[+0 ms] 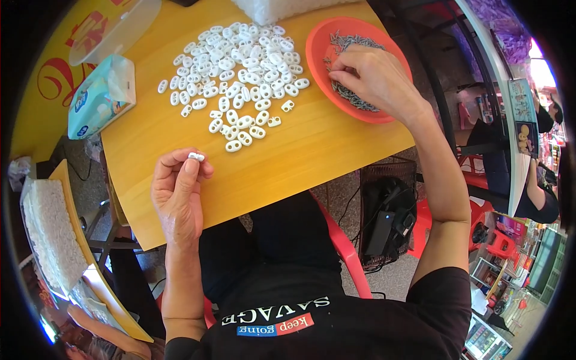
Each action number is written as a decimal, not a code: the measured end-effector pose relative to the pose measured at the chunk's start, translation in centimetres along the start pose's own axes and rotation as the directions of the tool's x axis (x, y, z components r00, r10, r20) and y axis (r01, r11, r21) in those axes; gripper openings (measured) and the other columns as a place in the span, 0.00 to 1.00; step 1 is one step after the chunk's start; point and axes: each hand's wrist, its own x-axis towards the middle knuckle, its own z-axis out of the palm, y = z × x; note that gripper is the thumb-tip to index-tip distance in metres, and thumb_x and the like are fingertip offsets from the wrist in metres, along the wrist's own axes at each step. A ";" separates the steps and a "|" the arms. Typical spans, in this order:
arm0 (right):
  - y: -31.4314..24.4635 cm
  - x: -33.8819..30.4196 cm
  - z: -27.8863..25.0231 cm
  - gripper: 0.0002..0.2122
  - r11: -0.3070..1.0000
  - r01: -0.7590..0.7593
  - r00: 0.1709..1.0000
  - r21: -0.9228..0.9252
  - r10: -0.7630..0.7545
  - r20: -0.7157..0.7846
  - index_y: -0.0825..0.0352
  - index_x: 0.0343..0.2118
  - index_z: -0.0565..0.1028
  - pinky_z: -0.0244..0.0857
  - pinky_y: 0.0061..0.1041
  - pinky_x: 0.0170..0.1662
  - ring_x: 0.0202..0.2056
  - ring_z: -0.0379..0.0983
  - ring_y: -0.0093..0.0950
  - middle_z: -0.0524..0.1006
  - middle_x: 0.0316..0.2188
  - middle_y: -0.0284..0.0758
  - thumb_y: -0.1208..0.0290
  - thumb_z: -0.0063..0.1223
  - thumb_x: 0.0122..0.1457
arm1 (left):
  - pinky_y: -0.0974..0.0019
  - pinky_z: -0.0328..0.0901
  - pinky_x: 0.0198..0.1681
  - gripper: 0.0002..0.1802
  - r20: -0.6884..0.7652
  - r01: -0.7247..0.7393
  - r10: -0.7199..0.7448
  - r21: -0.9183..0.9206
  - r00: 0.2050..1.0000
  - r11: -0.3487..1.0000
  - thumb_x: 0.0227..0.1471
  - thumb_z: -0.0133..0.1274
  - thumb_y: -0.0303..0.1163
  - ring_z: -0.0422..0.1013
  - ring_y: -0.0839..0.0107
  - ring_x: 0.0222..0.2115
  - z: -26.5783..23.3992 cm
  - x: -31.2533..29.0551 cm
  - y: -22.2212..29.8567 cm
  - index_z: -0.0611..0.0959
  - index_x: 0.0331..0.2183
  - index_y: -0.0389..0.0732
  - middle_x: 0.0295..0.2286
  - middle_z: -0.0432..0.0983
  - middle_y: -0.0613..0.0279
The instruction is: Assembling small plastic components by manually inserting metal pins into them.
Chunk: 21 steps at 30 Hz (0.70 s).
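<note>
White and small, one piece (195,156) sits in your left hand (180,192), its grip clamped on it between thumb and fingertips, just above the near left part of the desk (288,171). Your palm is turned inward and the thumb points away from you, up toward the piece. Your right hand (381,81) reaches far to the right, into the orange-red bowl (314,57), where slim grey bits (355,102) lie heaped in a loose tangle. There the fingers curl toward the thumb with the tips close to one another, low over the grey bits; you cannot tell from this view whether that grip is apart or together, or has one of them caught. Between your two hands, and farther from you, a broad spread of white ovals (227,63) covers the middle of the desk, heaped toward the far side and thinning to single ones on the near side; many show two holes. The bowl stands to the right of them, well apart from your left hand. At the far left edge stands a blue-green tissue pack (99,102), with a clear tub (123,33) beyond it. Below the desk, to the right of your legs, a red chair (343,246) curves past, and a dark basket (369,258) holds black gear (387,225).
</note>
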 end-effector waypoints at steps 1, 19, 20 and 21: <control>-0.2 0.2 0.1 0.06 1.000 0.001 1.000 0.002 -0.001 0.000 0.68 0.28 0.78 0.68 0.39 0.36 0.33 0.76 0.41 0.78 0.28 0.39 0.70 0.57 0.53 | 0.70 0.66 0.42 0.07 -0.002 0.000 0.000 0.002 1.000 1.000 0.58 0.53 0.24 0.71 0.72 0.33 0.0 0.0 0.0 0.78 0.41 0.36 0.35 0.76 0.59; -1.2 1.1 -1.7 0.08 0.985 -0.164 0.986 0.056 0.163 0.023 0.71 0.26 0.76 0.69 0.34 0.35 0.29 0.77 0.37 0.78 0.23 0.43 0.70 0.54 0.50 | 0.70 0.67 0.41 0.09 -0.025 0.000 -0.002 -0.058 1.000 0.998 0.57 0.54 0.24 0.72 0.72 0.33 -0.3 -0.4 -0.2 0.78 0.41 0.35 0.34 0.77 0.60; -1.0 0.8 -2.0 0.08 0.963 -0.196 0.978 0.187 0.206 -0.037 0.71 0.26 0.76 0.68 0.29 0.34 0.28 0.76 0.30 0.77 0.21 0.40 0.70 0.56 0.50 | 0.70 0.67 0.41 0.09 -0.027 0.011 -0.013 -0.067 1.000 0.998 0.57 0.54 0.25 0.73 0.72 0.33 -0.5 -0.4 -0.3 0.78 0.41 0.35 0.34 0.77 0.60; -0.6 0.6 -2.3 0.08 0.923 -0.215 0.963 0.319 0.254 -0.087 0.71 0.27 0.76 0.68 0.24 0.33 0.26 0.74 0.23 0.76 0.19 0.37 0.71 0.57 0.51 | 0.70 0.67 0.41 0.09 -0.032 0.021 -0.024 -0.075 0.999 0.997 0.57 0.54 0.25 0.73 0.72 0.33 -0.6 -0.4 -0.3 0.78 0.41 0.35 0.34 0.77 0.60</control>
